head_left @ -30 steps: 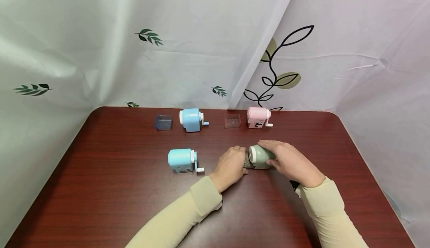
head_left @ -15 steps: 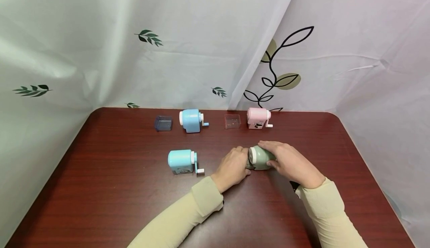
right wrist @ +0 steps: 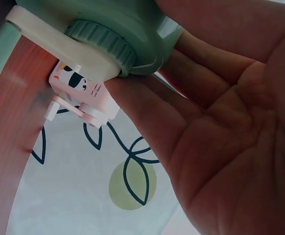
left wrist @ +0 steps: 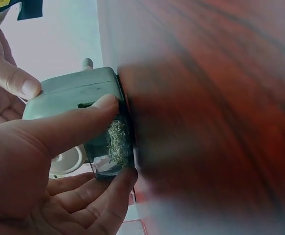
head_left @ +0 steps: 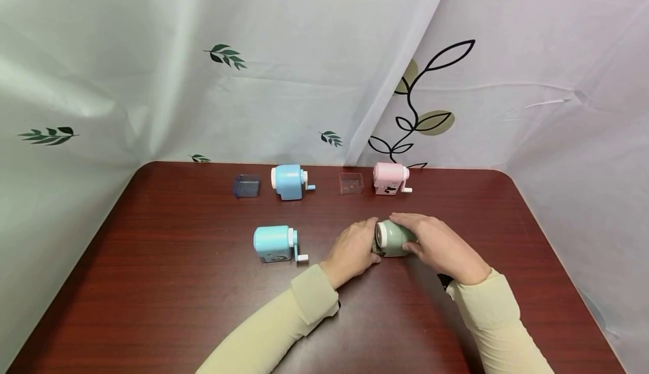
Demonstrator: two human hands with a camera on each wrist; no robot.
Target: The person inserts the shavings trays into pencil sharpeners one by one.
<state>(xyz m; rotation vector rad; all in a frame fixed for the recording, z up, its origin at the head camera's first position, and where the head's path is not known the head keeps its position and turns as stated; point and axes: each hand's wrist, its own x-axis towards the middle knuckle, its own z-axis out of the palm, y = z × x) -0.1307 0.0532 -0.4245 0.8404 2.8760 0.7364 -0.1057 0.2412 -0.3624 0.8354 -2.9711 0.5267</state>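
A green crank pencil sharpener (head_left: pixel 397 239) stands on the table, its white round front facing left. My right hand (head_left: pixel 442 245) grips its body from the right, fingers over the top and thumb on the near side. In the right wrist view the pale crank (right wrist: pixel 54 41) with its green knob shows below the palm. My left hand (head_left: pixel 351 254) pinches the sharpener's clear shavings drawer (left wrist: pixel 117 144) between thumb and fingers. Pencil shavings fill part of it. Most of the drawer sits inside the body, with its outer end still showing at the left.
A turquoise sharpener (head_left: pixel 272 241) stands left of my left hand. Further back are a blue sharpener (head_left: pixel 289 182) beside a dark clear drawer (head_left: pixel 247 186), and a pink sharpener (head_left: pixel 387 178) beside a pink clear drawer (head_left: pixel 351 183). A white curtain backs the table (head_left: pixel 152 284).
My left hand has shifted slightly right, sliding the shavings drawer further into the green sharpener. My right hand has kept its grip in the same place.
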